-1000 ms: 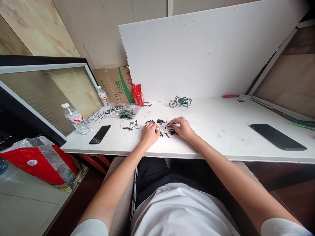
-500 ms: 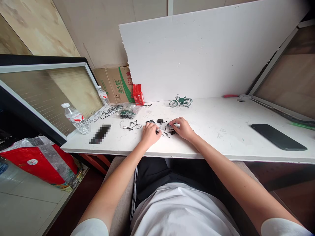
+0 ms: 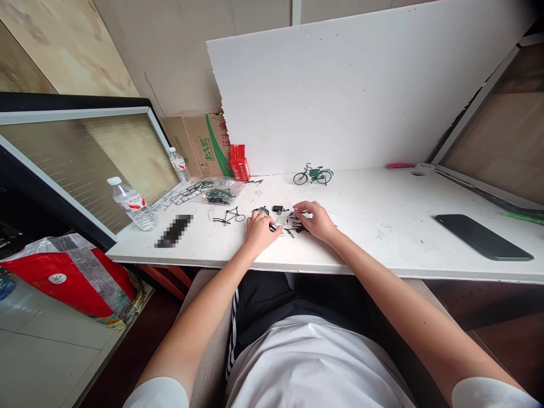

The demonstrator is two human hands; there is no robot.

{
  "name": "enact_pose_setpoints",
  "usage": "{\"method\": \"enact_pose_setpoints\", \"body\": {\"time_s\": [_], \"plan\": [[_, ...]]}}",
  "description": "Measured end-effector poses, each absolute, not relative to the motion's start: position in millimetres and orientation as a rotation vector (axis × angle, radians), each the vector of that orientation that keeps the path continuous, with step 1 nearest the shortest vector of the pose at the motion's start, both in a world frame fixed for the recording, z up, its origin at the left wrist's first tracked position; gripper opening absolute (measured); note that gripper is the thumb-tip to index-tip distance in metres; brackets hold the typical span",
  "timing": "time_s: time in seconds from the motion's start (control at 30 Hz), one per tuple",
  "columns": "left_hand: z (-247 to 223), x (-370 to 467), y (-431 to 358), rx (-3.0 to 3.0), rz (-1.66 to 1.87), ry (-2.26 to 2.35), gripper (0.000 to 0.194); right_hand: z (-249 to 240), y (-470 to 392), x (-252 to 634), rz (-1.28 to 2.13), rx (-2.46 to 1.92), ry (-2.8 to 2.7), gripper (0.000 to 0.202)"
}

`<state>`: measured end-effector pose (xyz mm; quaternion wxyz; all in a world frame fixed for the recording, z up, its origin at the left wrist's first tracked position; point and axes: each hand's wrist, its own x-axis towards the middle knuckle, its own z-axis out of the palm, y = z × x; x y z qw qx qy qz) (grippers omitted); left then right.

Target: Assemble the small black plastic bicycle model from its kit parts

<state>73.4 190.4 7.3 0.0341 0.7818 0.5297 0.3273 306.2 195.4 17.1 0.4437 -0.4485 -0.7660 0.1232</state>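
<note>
My left hand rests on the white table with its fingers curled in a pinch. A dark bit shows at its thumb and index finger, too small to name. My right hand is bent over small dark parts, thumb and forefinger close together; what lies between them is hidden. Just beyond the hands are a small black block and a toy bicycle wheel, partly covered by my left hand. To the left lies a thin black toy bicycle frame. Further back stands a green model bicycle, upright.
At the left are a clear bag of green parts, black part sprues, a pixelated dark object and water bottles. A red box and a carton stand behind. A black phone lies at the right.
Both hands stay almost in place. The right fingers have lifted and spread slightly, and the left thumb tip has shifted a little to the right. The view has moved very slightly.
</note>
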Motion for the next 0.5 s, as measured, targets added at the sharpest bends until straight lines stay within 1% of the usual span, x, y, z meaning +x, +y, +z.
{"method": "enact_pose_setpoints", "body": {"time_s": [0.13, 0.4, 0.5], "plan": [[5.9, 73.4, 191.2, 2.461, 1.003, 1.606, 0.02, 15.8, 196.2, 307.5, 0.274, -1.118, -1.909, 0.028], [2.8, 72.2, 193.5, 2.564, 0.955, 1.608, 0.027, 14.8, 198.2, 307.9, 0.332, -1.08, -1.854, 0.026], [1.0, 71.5, 194.6, 2.574, 0.944, 1.624, 0.025, 15.1, 198.6, 307.9, 0.361, -1.074, -1.824, 0.025]]}}
